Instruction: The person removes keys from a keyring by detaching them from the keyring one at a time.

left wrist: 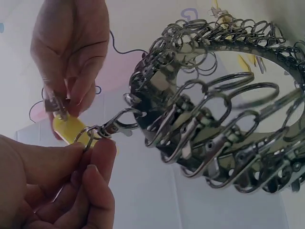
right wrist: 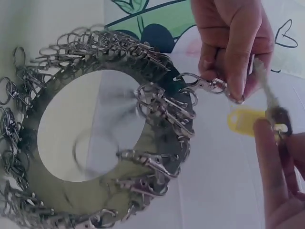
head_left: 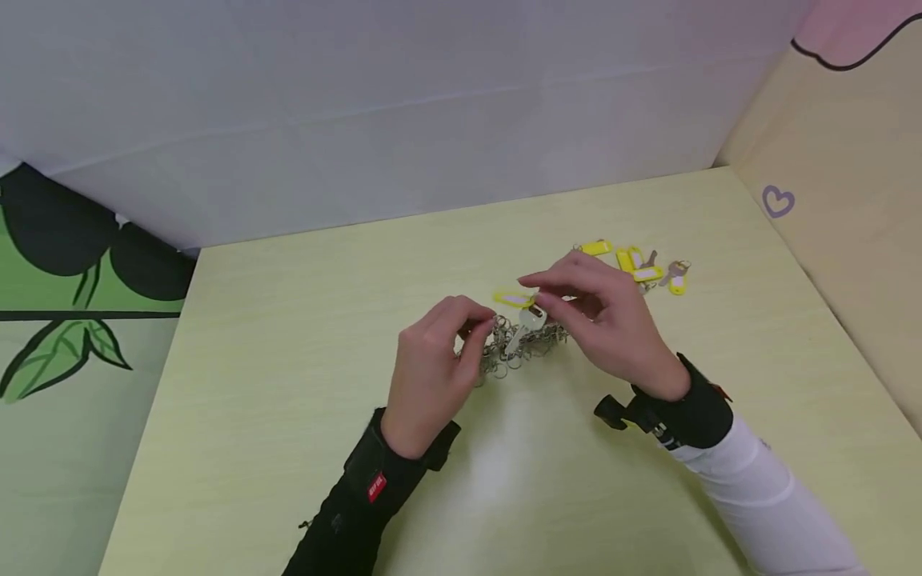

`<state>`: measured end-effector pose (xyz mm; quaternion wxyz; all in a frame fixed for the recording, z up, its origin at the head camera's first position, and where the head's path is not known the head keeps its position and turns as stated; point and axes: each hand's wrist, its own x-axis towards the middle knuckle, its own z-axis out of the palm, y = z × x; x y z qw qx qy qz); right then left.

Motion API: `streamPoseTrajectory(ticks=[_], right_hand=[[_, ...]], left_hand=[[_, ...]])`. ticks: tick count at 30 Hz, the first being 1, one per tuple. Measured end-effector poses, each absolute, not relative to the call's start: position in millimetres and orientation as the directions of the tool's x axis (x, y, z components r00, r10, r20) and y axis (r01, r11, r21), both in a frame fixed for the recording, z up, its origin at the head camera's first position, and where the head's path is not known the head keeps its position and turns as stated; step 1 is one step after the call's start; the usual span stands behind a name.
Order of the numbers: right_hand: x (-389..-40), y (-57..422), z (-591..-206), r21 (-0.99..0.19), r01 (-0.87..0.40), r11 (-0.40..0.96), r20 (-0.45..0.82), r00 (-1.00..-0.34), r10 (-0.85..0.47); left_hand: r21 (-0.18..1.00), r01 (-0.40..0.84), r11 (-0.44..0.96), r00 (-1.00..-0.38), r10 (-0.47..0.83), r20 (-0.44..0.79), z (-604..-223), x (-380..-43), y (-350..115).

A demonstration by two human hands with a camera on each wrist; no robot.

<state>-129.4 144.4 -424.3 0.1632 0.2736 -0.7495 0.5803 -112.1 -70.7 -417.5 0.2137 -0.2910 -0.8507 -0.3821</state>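
My left hand (head_left: 430, 372) pinches the small split ring (left wrist: 89, 139) of a swivel clasp (right wrist: 199, 84) between thumb and fingertips. That clasp hooks onto a round metal band (right wrist: 97, 195) lined with many similar clasps and rings. In the head view this bunch (head_left: 543, 341) lies between both hands. My right hand (head_left: 608, 324) pinches a silver key (head_left: 533, 318) by its head, blade pointing down toward the left hand. A yellow key tag (head_left: 512, 299) with a white label hangs with the key, just left of my right fingertips.
Behind the right hand, several yellow key tags (head_left: 647, 274) and keys (head_left: 673, 272) lie scattered on the pale wooden table (head_left: 288, 320). A grey-white wall (head_left: 432, 144) stands at the back, and a beige panel (head_left: 850, 240) borders the right side.
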Motion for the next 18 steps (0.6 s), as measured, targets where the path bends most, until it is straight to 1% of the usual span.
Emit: streamPoseTrajectory(ticks=[2, 4, 7, 12, 18], right_hand=[[-129.3, 145.7, -423.4, -0.768, -0.623, 0.148, 0.595, -0.779, -0.195], [-132.3, 149.4, -423.3, -0.755, -0.637, 0.154, 0.620, -0.771, -0.146], [-142.2, 158.3, -425.1, -0.762, -0.627, 0.164, 0.626, -0.777, -0.061], [-161.8, 175.7, -433.3, -0.798, -0.564, 0.214, 0.584, -0.811, 0.040], [-180.6, 191.5, -447.2, -0.818, -0.454, 0.353, 0.506, -0.860, 0.068]], left_hand=[[0.530, 0.660, 0.533, -0.737, 0.318, 0.597, -420.4, -116.3, -71.9], [0.539, 0.657, 0.528, -0.736, 0.293, 0.610, -423.5, -121.3, -73.9], [0.558, 0.650, 0.516, -0.738, 0.253, 0.625, -428.3, -130.0, -78.0], [0.591, 0.635, 0.497, -0.750, 0.212, 0.627, -436.8, -145.2, -86.1], [0.648, 0.596, 0.473, -0.777, 0.136, 0.615, -445.5, -163.3, -99.0]])
